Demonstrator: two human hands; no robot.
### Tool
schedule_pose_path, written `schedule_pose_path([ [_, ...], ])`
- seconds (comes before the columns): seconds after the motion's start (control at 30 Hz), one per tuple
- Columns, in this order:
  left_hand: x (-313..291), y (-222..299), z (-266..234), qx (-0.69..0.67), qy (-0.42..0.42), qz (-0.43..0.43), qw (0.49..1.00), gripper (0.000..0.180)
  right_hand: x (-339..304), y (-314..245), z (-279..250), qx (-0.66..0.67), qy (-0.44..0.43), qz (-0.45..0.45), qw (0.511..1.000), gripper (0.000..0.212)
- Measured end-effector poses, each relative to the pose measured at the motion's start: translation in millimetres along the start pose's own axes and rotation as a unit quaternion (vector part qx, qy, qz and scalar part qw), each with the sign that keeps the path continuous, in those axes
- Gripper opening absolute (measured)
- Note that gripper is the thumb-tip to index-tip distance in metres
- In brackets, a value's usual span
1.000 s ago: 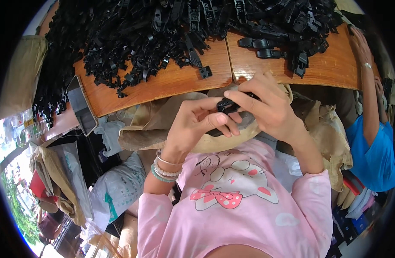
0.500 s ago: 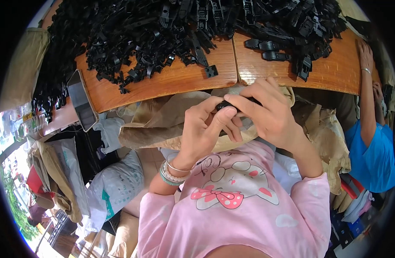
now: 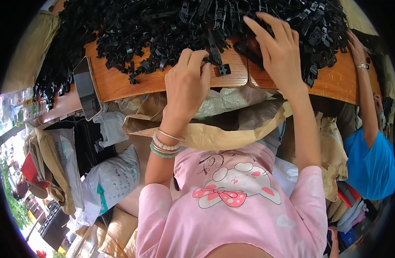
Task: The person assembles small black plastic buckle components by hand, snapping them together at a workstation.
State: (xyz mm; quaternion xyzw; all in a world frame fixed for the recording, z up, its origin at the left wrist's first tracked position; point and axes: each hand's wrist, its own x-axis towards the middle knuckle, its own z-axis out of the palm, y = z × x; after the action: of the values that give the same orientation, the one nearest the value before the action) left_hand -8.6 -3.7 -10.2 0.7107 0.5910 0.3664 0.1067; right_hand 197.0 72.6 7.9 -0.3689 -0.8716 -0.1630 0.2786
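My left hand (image 3: pixel 186 84) is at the front edge of the table by the heap of small black plastic parts (image 3: pixel 141 47), thumb and fingers pinched together. A small black plastic part (image 3: pixel 207 62) shows at its fingertips, mostly hidden. My right hand (image 3: pixel 281 58) reaches over the table farther right, fingers apart, with nothing visible in its grasp. Just left of it, and apart from its fingertips, is a long black plastic piece (image 3: pixel 248 53), slightly blurred. A small square black piece (image 3: pixel 223 69) lies between the hands, near a long ribbed black part (image 3: pixel 214 49).
The wooden table (image 3: pixel 163 86) has a seam between its boards. A phone-like dark device (image 3: pixel 86 88) leans at its left end. Below the edge, an open brown paper-lined sack (image 3: pixel 232 139) spans my lap. At right, a person in a blue top (image 3: pixel 371 163) rests a hand on the table.
My hands have parted from the black piece they held together above the sack. The left has gone up and left to the small parts, the right up over the table, its fingers opening.
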Motion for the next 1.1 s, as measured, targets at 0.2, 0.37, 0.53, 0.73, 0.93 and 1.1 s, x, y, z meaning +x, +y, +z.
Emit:
schedule_pose_path([
  [0.2,-7,2,-20,-0.088,-0.081,-0.120,0.986,0.015,31,-5,-2,0.070,-0.024,0.015,0.997,0.030],
  [0.37,-7,7,-7,-0.053,-0.030,-0.111,0.992,0.011,24,5,-10,0.136,0.118,0.006,0.984,0.038],
  [0.53,-10,6,-12,-0.084,-0.052,-0.125,0.987,0.012,2,-30,-46,0.452,0.057,0.302,0.838,0.041],
  [0.73,-2,16,-7,-0.150,0.006,-0.024,0.988,0.012,-24,-39,-54,0.720,0.068,0.428,0.542,0.045],
  [0.93,2,16,0,-0.149,-0.061,-0.010,0.987,0.015,-31,-43,-57,0.591,-0.086,0.487,0.637,0.037],
  [1.1,2,12,0,-0.163,-0.096,-0.012,0.982,0.023,-30,-36,-43,0.390,-0.164,0.222,0.879,0.030],
])
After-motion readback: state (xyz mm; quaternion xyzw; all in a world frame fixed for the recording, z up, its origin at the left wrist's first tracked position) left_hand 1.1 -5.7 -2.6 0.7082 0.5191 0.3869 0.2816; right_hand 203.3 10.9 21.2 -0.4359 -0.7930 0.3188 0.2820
